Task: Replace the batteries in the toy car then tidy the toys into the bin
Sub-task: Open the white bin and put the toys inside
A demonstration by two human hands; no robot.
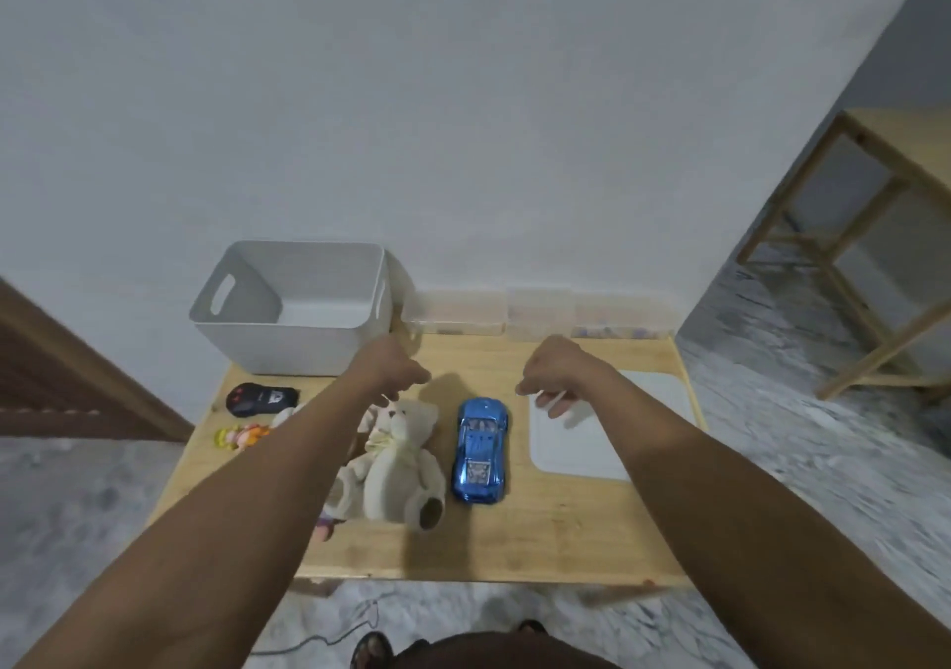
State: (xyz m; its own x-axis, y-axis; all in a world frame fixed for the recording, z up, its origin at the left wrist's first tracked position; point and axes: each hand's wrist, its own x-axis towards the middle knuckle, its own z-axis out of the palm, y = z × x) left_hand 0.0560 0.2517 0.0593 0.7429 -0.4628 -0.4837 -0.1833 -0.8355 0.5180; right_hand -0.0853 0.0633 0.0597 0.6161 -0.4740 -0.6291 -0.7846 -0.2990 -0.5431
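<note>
Both hands are hovering over the worktop [540, 540], left hand [396, 367] and right hand [553, 375] loosely curled, holding nothing; blue toy car [481, 450] lying between, bin [293, 308] at eleven o'clock.

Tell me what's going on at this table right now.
A person stands at a wooden table with both arms stretched out over it. The left hand and right hand hover with fingers loosely curled, holding nothing. A blue toy car sits upright between a cream teddy bear and a white tray. The white bin at the back left looks empty, so no toys have been tidied yet.
</note>
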